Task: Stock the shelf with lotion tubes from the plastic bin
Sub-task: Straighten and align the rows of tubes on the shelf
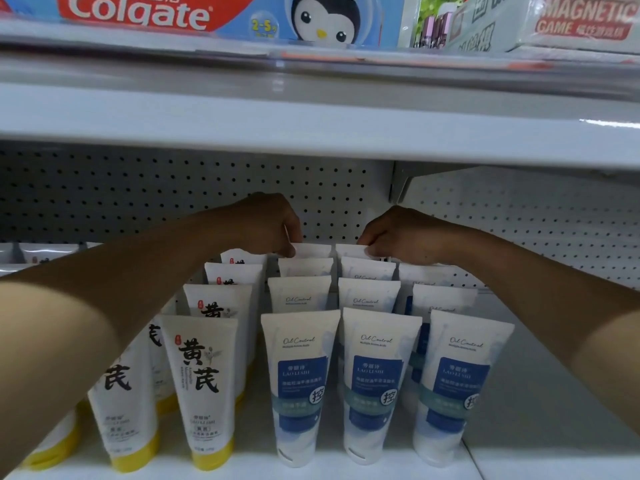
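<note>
White lotion tubes with blue labels (299, 386) stand cap-down in three rows on the white shelf (536, 410). Both my arms reach to the back of the shelf. My left hand (266, 226) pinches the top edge of the rearmost tube (313, 250) in the left blue row. My right hand (401, 237) pinches the top of the rearmost tube (349, 250) in the middle blue row. The plastic bin is out of view.
White tubes with yellow caps (207, 393) fill rows to the left, partly behind my left forearm. A pegboard back wall (173, 192) closes the shelf. The shelf above (311, 126) hangs low, carrying toothpaste boxes (138, 12). Bare shelf lies to the right.
</note>
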`<action>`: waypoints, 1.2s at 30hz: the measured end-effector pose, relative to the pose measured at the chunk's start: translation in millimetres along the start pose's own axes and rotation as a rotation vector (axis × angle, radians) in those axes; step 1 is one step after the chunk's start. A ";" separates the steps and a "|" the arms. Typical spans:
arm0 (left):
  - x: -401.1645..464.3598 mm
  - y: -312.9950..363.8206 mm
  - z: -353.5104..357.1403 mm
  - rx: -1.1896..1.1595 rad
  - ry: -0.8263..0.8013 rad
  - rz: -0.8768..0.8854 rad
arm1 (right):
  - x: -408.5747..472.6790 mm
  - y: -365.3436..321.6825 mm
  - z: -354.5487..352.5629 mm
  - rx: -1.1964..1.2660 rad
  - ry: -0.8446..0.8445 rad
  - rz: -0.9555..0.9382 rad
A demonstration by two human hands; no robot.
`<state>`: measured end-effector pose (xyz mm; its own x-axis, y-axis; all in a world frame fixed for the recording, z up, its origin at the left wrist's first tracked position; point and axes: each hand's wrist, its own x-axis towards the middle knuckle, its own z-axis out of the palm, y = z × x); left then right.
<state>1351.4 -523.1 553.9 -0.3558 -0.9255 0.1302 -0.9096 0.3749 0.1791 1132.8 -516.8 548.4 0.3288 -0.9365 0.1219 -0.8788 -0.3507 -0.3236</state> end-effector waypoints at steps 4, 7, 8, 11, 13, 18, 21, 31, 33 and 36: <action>0.0 2.2 2.1 -0.010 0.020 0.021 | -8.9 2.2 -8.8 0.082 0.081 -0.002; 2.1 4.1 6.6 0.002 0.002 0.047 | -17.4 8.2 -14.6 0.179 0.149 0.027; 3.3 4.5 8.4 0.015 -0.008 0.053 | -19.9 10.4 -16.1 0.184 0.169 0.032; 6.0 3.8 10.4 0.035 -0.020 0.059 | -27.1 18.0 -19.7 0.201 0.186 0.059; 7.3 3.9 9.4 0.044 -0.021 0.064 | -31.7 23.4 -21.8 0.213 0.185 0.082; 8.6 6.1 7.7 0.054 -0.016 0.062 | -39.1 33.4 -26.4 0.194 0.126 0.136; 8.3 6.1 7.8 0.043 -0.011 0.050 | -39.7 39.5 -23.3 0.129 0.031 0.135; 5.7 8.0 7.8 0.030 0.001 0.032 | -34.3 45.4 -14.0 0.028 0.053 0.101; 4.9 8.2 7.5 0.019 -0.001 0.028 | -34.9 45.9 -14.4 0.055 0.052 0.102; 4.3 8.8 7.0 0.016 0.001 0.016 | -35.6 45.6 -15.0 0.091 0.046 0.107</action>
<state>1340.5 -524.2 549.2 -0.3699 -0.9194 0.1336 -0.9072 0.3885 0.1613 1075.8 -499.4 543.4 0.2169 -0.9682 0.1247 -0.8724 -0.2496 -0.4202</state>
